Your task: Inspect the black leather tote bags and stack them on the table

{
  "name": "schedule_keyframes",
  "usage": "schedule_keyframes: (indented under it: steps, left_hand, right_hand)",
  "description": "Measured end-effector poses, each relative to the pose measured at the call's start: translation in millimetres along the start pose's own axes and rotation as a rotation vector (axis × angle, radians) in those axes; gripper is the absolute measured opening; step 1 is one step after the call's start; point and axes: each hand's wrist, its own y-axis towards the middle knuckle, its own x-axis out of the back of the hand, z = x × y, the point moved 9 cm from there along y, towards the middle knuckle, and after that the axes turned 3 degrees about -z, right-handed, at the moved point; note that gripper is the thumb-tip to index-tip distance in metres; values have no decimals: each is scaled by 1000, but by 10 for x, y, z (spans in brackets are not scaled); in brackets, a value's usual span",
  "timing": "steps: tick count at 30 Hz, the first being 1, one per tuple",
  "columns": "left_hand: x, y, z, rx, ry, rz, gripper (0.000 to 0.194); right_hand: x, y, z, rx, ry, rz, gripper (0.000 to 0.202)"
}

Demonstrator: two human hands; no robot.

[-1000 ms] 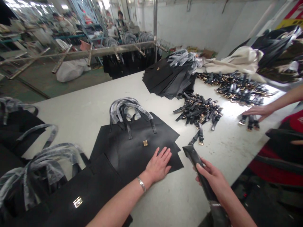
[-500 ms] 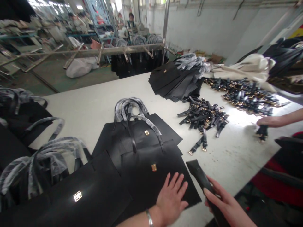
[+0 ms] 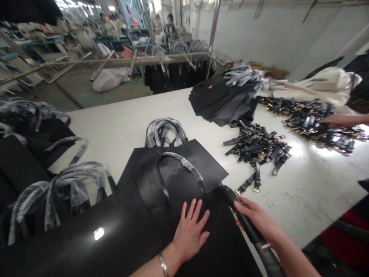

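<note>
My left hand (image 3: 191, 232) lies flat with spread fingers on a black handbag (image 3: 219, 238) at the front of the table. That bag's handle (image 3: 184, 165), partly wrapped in clear plastic, arches over a second black bag (image 3: 198, 157) lying behind it. My right hand (image 3: 255, 219) is closed around a long black tube-like tool (image 3: 248, 227) with a pale band near its lower end. The tool's tip meets the bag's upper right edge; whether it lies on or inside the bag I cannot tell. Another black bag (image 3: 95, 215) with a shiny gold clasp (image 3: 98, 233) lies to the left.
A heap of black buckled straps (image 3: 259, 146) lies right of the bags. A co-worker's hand (image 3: 340, 120) reaches to a larger strap pile (image 3: 314, 119). More bags (image 3: 225, 96) are fanned out at the back. A metal rack (image 3: 138, 60) stands beyond the white table (image 3: 115, 119).
My right hand has brought the tool left onto the bag's edge. My left hand has shifted left, and the front bag's clasp no longer shows. The co-worker's hand has moved back to the strap pile.
</note>
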Motion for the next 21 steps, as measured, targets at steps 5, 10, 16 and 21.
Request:
schedule_keyframes:
  steps: [5, 10, 16, 21]
  left_hand:
    - [11, -31, -22, -9, 9, -9, 66]
    - [40, -9, -15, -11, -9, -2, 65]
    - [57, -26, -16, -7, -6, -21, 64]
    - [44, -74, -58, -60, 4, -52, 55]
  right_hand:
    - [-31, 26, 80, -3, 10, 39, 34]
    - [-110, 81, 163, 2, 20, 57, 30]
    - [-136, 56, 74, 22, -8, 31, 51]
    - [-107, -254, -146, 3, -76, 7, 82]
